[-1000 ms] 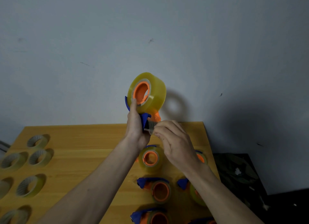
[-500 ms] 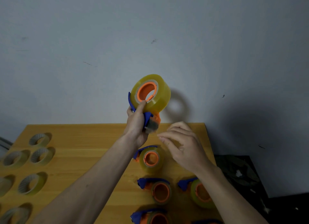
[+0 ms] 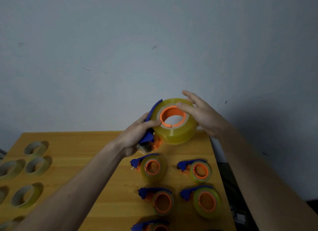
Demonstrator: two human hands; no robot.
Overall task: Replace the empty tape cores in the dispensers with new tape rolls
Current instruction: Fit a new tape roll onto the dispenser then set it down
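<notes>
We note the left hand (image 3: 137, 136) gripping the blue handle of a tape dispenser (image 3: 149, 127), fingers curled round it, thumb lying against the edge of the tape roll (image 3: 175, 127) mounted on its orange hub. The dispenser is held in the air over the far edge of the wooden table (image 3: 86, 161), roll face tilted up toward the camera. The cutter end below the left hand is blurred; we cannot make out the blade or any loose tape end.

The right hand (image 3: 203, 115) lies at 3 o'clock of the roll, fingers straight and spread, thumb tip on the roll's upper face at about 1 o'clock. It pinches nothing that we can see; the palm side is hidden behind the roll.

On the table, at 6 o'clock from the held roll, four loaded dispensers (image 3: 153, 168) stand in two rows of two, blue handles pointing to 9 o'clock. A fifth, at the bottom edge, is cut off, and only its handle and hub top show.

At 8 o'clock, along the left edge, lie empty tape cores (image 3: 37, 148). Several are cut off by the frame, so we cannot count them. A dark mass right of the table is too dim to identify.
</notes>
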